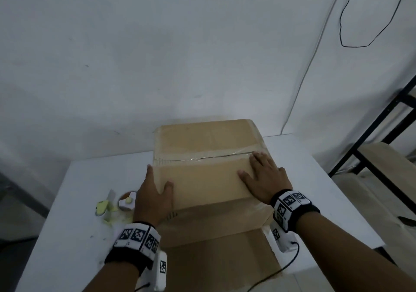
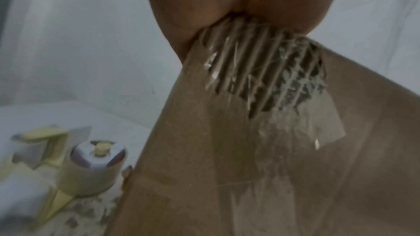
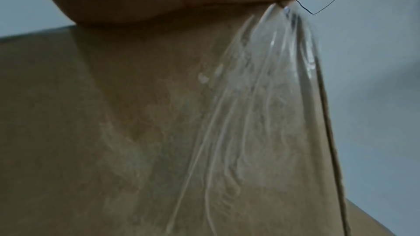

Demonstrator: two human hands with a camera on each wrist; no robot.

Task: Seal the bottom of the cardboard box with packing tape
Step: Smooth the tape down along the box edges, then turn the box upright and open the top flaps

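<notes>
The box [image 1: 209,174] sits upside down in the middle of the white table [image 1: 74,224], its open flaps spread toward the person along the near edge. Both hands are on it. The left hand [image 1: 153,199] wraps the near left corner, thumb lying on the top face, fingers running down the left side out of sight; it grips the corner rather than lying flat. The right hand [image 1: 262,175] lies flat on the top face near the right edge, fingers straight and spread, pressing down, fingertips reaching the seam.

A strip of clear tape [image 1: 202,157] runs across the top along that seam, from the left edge to the right hand. In the right wrist view the tape [image 3: 261,82] comes over the edge and down the side wall, wrinkled, with glossy ridges. In the left wrist view a torn patch [image 2: 261,65] of the box wall shows bare ribs just below the palm.

The dispenser [image 1: 117,205], yellow and grey, lies on the table just left of the left hand, close beside the box. A black cable [image 1: 344,26] loops on the wall behind.
</notes>
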